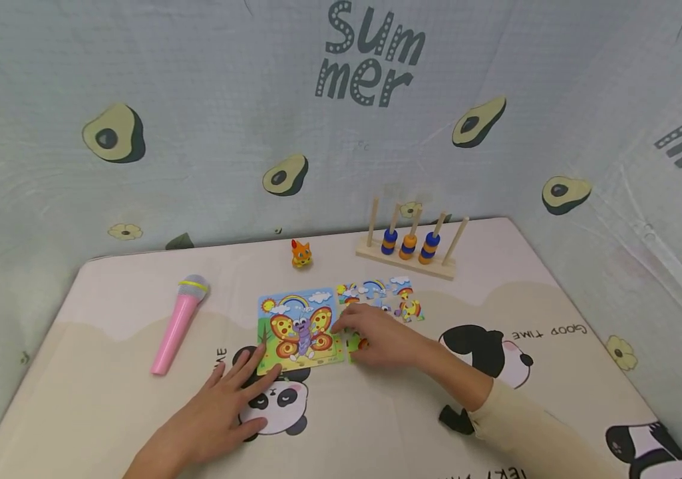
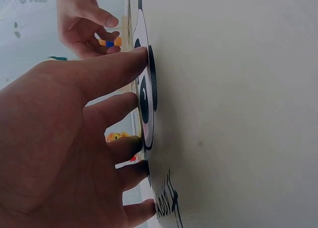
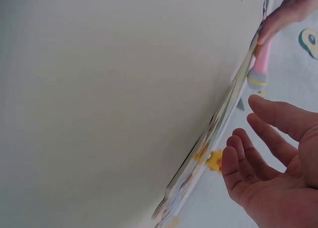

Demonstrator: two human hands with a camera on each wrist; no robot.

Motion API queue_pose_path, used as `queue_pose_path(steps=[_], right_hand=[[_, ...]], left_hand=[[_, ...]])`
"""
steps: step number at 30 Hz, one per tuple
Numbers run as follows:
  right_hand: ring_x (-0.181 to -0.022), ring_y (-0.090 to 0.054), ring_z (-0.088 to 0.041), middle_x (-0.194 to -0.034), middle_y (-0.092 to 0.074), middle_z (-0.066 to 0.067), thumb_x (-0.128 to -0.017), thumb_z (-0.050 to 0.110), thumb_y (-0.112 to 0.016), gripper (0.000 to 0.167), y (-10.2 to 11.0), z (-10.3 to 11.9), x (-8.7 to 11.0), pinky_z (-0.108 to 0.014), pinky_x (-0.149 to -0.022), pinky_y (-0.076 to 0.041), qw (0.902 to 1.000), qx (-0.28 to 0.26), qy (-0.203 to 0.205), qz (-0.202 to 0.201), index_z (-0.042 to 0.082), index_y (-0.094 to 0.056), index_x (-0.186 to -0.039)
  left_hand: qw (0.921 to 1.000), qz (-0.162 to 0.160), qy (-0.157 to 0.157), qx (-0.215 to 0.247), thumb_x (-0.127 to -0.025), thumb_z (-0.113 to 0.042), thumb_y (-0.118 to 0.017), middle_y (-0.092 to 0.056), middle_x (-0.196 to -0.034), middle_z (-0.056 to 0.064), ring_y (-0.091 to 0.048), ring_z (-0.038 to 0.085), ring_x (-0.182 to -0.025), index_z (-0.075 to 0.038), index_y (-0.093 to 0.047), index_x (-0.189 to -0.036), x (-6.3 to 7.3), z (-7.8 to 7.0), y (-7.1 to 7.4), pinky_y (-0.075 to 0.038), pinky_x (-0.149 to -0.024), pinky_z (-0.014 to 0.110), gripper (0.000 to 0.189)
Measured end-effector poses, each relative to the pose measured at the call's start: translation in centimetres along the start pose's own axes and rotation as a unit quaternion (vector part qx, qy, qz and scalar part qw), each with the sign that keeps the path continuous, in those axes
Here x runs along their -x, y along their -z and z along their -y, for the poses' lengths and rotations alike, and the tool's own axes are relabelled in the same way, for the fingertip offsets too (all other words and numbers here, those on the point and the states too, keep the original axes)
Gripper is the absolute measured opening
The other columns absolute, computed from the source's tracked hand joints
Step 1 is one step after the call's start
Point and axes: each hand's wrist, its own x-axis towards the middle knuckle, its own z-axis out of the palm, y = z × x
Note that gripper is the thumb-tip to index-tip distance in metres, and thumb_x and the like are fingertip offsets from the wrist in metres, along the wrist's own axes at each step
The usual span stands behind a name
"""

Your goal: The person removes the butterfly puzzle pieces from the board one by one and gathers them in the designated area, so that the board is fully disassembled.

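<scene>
A colourful butterfly picture board (image 1: 301, 329) lies flat on the table. My left hand (image 1: 215, 406) is spread out, its fingertips at the board's lower left corner; the left wrist view shows the same straight fingers (image 2: 107, 71) against the table surface. Just right of the board lie several loose jigsaw pieces (image 1: 410, 309) with rainbow and cloud prints. Over them is my right hand (image 1: 385, 336), covering some of the pieces and the board's right edge. In the right wrist view its fingers (image 3: 258, 158) are loosely bent, and nothing shows between them.
A pink toy microphone (image 1: 177, 326) lies to the left. Behind the board stands a small orange animal figure (image 1: 301, 255). A wooden peg stand (image 1: 406, 259) with blue and orange rings is at the back right. Patterned cloth (image 1: 209, 100) hangs behind the table.
</scene>
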Motion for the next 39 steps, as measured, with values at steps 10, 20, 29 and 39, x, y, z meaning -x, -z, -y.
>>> queue_pose_path(steps=[10, 20, 29, 39], right_hand=[[-0.122, -0.057, -0.02, -0.132, -0.063, -0.001, -0.089, 0.007, -0.074, 0.046, -0.5, 1.3, -1.6, -0.044, -0.108, -0.05, 0.9997, 0.022, -0.007, 0.009, 0.019, -0.07, -0.133], [-0.126, -0.056, -0.018, -0.131, -0.065, 0.001, -0.086, 0.008, -0.081, 0.048, -0.9, 1.5, -3.4, -0.039, -0.112, -0.048, 0.9982, 0.045, -0.017, 0.036, 0.017, -0.07, -0.133], [-0.128, -0.054, -0.023, -0.136, -0.062, -0.005, -0.086, 0.006, -0.08, 0.048, -1.0, 2.2, -3.9, -0.042, -0.113, -0.049, 0.9963, 0.05, -0.037, 0.059, 0.016, -0.071, -0.133], [-0.112, -0.053, -0.015, -0.127, -0.058, -0.002, -0.087, 0.003, -0.078, 0.047, -1.1, 2.4, -3.9, -0.03, -0.101, -0.051, 0.9972, 0.037, -0.035, 0.055, 0.015, -0.072, -0.132]], left_hand=[[0.9997, -0.017, -0.013, -0.01, -0.096, -0.043, -0.072, -0.024, -0.173, 0.011, -0.028, 0.044, -0.157, -0.025, -0.047, -0.158, 0.1, 0.0, -0.1, -0.023, -0.12, 0.073, 0.07], [1.0, 0.0, 0.002, 0.006, -0.095, -0.042, -0.073, -0.021, -0.175, 0.01, -0.025, 0.044, -0.158, -0.025, -0.046, -0.159, -0.1, 0.1, -0.1, -0.021, -0.12, 0.075, 0.071], [0.9999, -0.01, -0.004, 0.0, -0.095, -0.041, -0.073, -0.023, -0.174, 0.011, -0.027, 0.045, -0.157, -0.025, -0.047, -0.158, 0.1, 0.0, -0.2, -0.023, -0.119, 0.075, 0.07], [1.0, 0.0, 0.003, 0.0, -0.095, -0.042, -0.072, -0.021, -0.174, 0.011, -0.025, 0.044, -0.158, -0.025, -0.046, -0.159, 0.1, 0.1, -0.2, -0.022, -0.12, 0.075, 0.071]])
